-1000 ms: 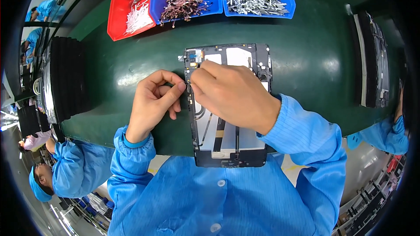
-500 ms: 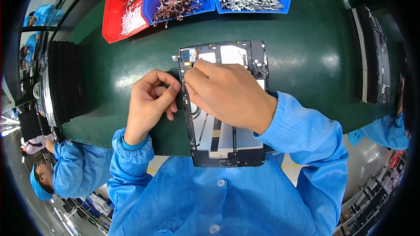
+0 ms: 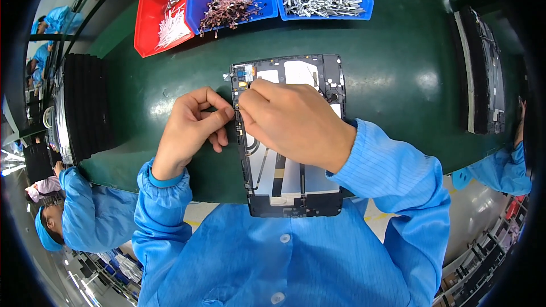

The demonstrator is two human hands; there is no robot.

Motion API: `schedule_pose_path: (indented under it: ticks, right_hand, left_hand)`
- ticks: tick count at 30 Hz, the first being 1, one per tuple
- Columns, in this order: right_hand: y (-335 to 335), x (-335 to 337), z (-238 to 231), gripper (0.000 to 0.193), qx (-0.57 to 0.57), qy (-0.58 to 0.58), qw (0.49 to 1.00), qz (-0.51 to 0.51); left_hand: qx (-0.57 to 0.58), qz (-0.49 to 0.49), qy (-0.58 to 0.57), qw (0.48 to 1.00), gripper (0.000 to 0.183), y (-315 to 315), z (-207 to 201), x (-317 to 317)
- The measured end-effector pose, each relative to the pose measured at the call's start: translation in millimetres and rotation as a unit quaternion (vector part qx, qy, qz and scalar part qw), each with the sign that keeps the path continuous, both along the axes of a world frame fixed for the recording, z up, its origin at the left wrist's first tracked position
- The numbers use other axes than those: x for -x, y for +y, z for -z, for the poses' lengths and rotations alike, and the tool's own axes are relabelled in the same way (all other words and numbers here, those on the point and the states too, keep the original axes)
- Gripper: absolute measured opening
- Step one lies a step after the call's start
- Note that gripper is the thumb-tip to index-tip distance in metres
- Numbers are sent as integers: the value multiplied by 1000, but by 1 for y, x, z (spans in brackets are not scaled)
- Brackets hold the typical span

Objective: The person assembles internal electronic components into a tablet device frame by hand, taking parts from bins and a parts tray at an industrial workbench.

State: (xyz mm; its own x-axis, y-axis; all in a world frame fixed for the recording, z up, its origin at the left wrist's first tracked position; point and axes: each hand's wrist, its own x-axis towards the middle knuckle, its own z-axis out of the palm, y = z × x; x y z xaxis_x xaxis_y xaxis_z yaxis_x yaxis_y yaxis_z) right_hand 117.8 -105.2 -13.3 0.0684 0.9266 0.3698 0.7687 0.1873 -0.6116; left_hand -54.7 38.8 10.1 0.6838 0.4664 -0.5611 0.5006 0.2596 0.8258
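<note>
An opened tablet body (image 3: 317, 176) lies upright before me, its near end over the table's front edge. It has a black frame, white and silver panels and dark ribbon cables. My left hand (image 3: 190, 125) is at its upper left edge, thumb and index finger pinched together there; anything between them is too small to make out. My right hand (image 3: 298, 122) reaches across the upper half, its fingers curled down near the same left edge. Whatever the right fingertips grip is hidden beneath the hand. A small blue part and yellow contacts show just above the fingers.
At the back stand a red bin (image 3: 147, 25) of white strips, a blue bin (image 3: 272, 7) of thin reddish cables and a blue bin (image 3: 367, 8) of silvery strips. Black stacks (image 3: 85, 105) stand left, more panels (image 3: 480, 74) right. A co-worker (image 3: 94, 216) sits at left.
My left wrist and sleeve have shifted slightly left while the fingertips stay at the tablet's edge. My right hand barely moves. The co-worker at left has leaned a little further left.
</note>
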Motion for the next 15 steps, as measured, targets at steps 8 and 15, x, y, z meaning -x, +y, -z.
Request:
schedule_pose_path:
  ticks: [8,15]
  right_hand:
    - [1,1,-1,14,-1,5,1000,1]
    - [-3,3,-2,12,-1,50,999,21]
  left_hand:
    - [-33,-2,8,999,8,-5,-3,-3]
    - [-36,0,-12,999,9,-6,-2,-2]
